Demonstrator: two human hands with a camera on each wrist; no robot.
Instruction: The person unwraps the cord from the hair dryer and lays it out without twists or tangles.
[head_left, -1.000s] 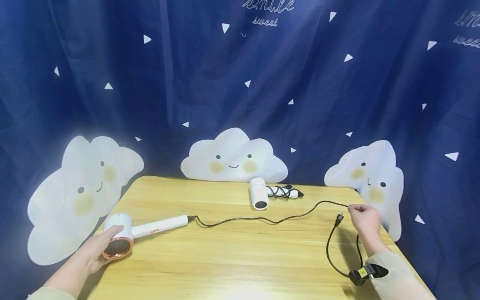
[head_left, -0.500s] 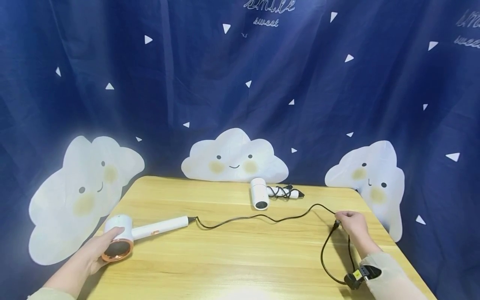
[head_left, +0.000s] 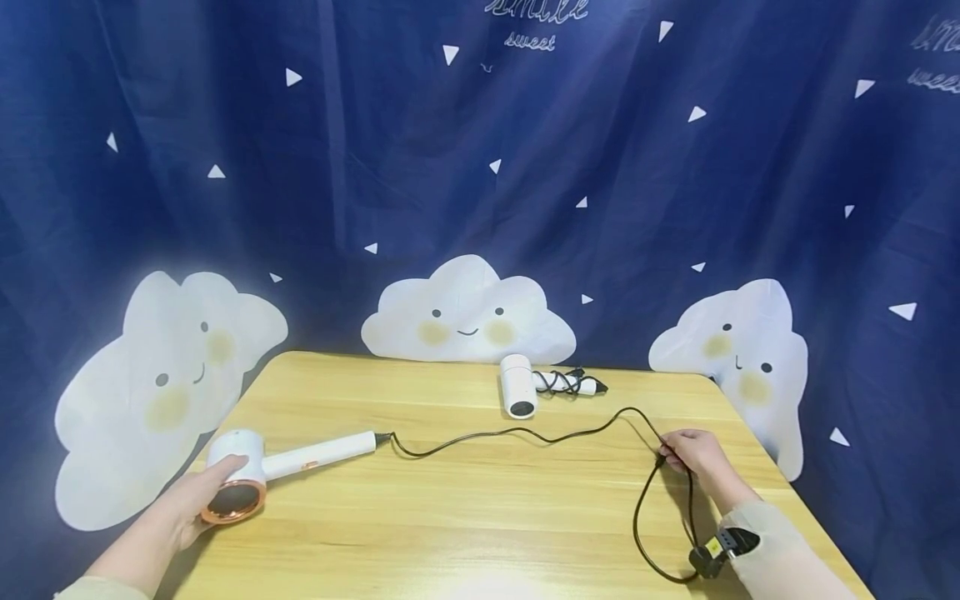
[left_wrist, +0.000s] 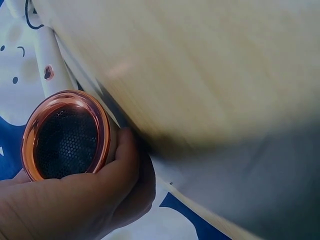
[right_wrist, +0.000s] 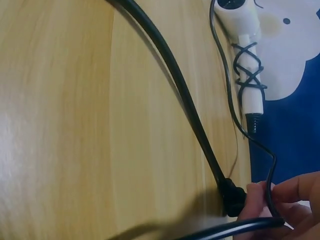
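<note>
My left hand (head_left: pixel 180 504) grips the head of a white hair dryer (head_left: pixel 318 454) at the table's left edge. In the left wrist view its copper ring and dark mesh grille (left_wrist: pixel 67 142) face the camera, with fingers curled around the head. From the handle's end a thin black power cord (head_left: pixel 480 435) runs wavily across to the right. My right hand (head_left: pixel 696 454) pinches this cord near the right edge, and a loop of it hangs below. The cord's black plug (right_wrist: pixel 232 197) is at the right fingertips; its prongs are hidden.
A second white hair dryer (head_left: pixel 517 387) lies at the back of the wooden table (head_left: pixel 450 517), its cord wound around the handle. A small black device (head_left: pixel 720 550) sits on the right wrist. Behind hangs a dark blue curtain (head_left: pixel 420 167) with white clouds.
My right hand has moved left and toward me, drawing the cord with it. The dangling plug end has come up against the fingers. The left hand and its hair dryer have stayed put.
</note>
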